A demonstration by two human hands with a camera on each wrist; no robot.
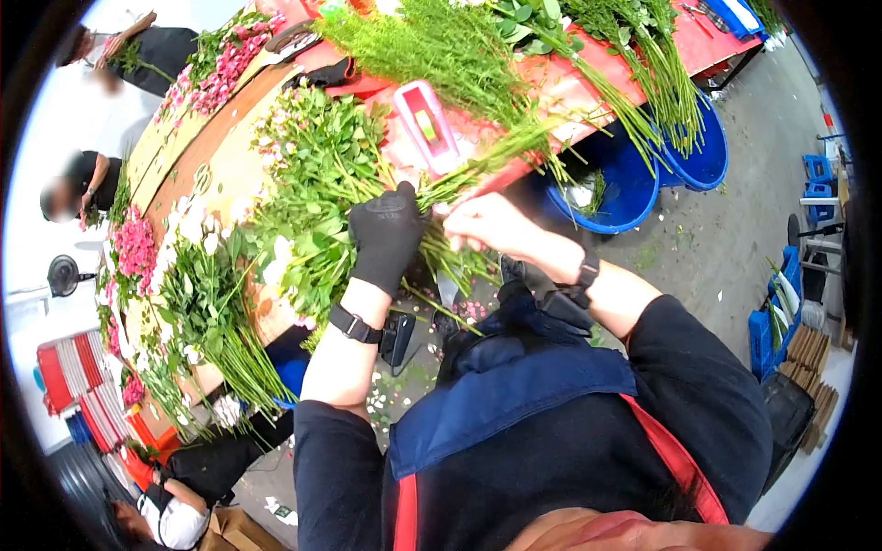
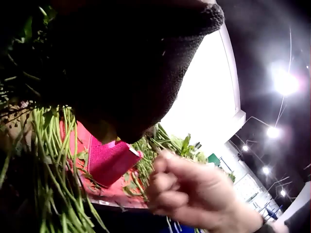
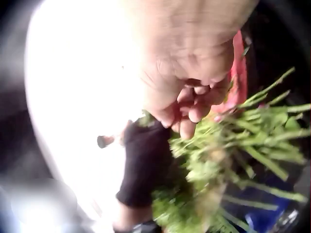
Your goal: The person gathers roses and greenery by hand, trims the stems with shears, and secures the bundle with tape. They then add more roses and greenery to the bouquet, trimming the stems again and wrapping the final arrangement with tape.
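Observation:
My left hand point(image 1: 390, 237), in a black glove, grips a leafy bunch of flowers point(image 1: 317, 188) around its stems. Pale pink blooms show at the bunch's far end, over the table. Close beside the glove is my bare right hand point(image 1: 496, 225), its fingers curled and nothing visible in them. Curled fingers of this right hand point(image 2: 189, 189) also show in the left wrist view, thumb and forefinger tips together. In the right wrist view, cut green stems point(image 3: 265, 145) spread beyond the fingertips. A pink rectangular holder point(image 1: 441, 163) lies on the red table cover just past the hands.
Feathery greenery point(image 1: 432, 55) and long-stemmed foliage point(image 1: 661, 83) cover the far table. Two blue buckets point(image 1: 629, 216) stand below its edge. More white flowers point(image 1: 197, 220) and pink flowers point(image 1: 133, 243) lie at left, where other people work. Petals and leaves litter the floor point(image 1: 735, 257).

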